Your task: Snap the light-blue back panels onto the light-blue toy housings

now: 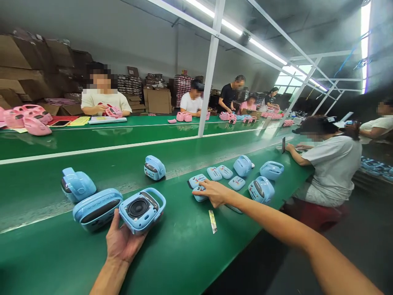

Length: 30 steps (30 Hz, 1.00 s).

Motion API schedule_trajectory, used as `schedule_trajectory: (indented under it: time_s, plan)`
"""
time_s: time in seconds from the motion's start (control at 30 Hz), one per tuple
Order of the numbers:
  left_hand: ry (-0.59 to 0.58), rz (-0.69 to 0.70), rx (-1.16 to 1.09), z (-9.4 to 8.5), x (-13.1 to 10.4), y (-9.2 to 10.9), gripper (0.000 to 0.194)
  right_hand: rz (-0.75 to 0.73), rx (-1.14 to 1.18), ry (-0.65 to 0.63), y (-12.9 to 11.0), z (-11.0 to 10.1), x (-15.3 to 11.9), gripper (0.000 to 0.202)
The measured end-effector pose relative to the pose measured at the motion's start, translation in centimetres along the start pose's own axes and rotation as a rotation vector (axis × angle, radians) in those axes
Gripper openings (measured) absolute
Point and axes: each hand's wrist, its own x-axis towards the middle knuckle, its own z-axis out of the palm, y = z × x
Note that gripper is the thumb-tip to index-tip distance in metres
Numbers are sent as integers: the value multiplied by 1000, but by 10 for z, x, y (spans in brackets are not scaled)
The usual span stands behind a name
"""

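My left hand point(124, 241) holds a light-blue portable speaker point(143, 211) from below, its fingers hidden beneath. The speaker has a carry handle, and its round black driver faces up, uncovered. Over to the right, my right hand point(215, 192) has its fingers on a blue front cover point(199, 196) with a small cartoon print; the thumb is hidden. Another printed cover point(196, 180) lies right behind it. More covers point(214, 173) lie flat nearby. Left of the held speaker, a second blue speaker point(98, 209) rests close to it.
Several blue speakers stand on the green bench point(178, 254), including one at the far left point(78, 184) and one further back point(155, 167). A small printed strip point(213, 221) lies in front. A co-worker point(333, 159) sits at the right. A white post point(210, 69) rises behind.
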Motion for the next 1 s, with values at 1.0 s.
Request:
schedule_trajectory:
  time_s: [1.0]
  plan:
    - [173, 101, 170, -9, 1, 3, 46, 259, 1854, 498, -44, 10, 35, 71]
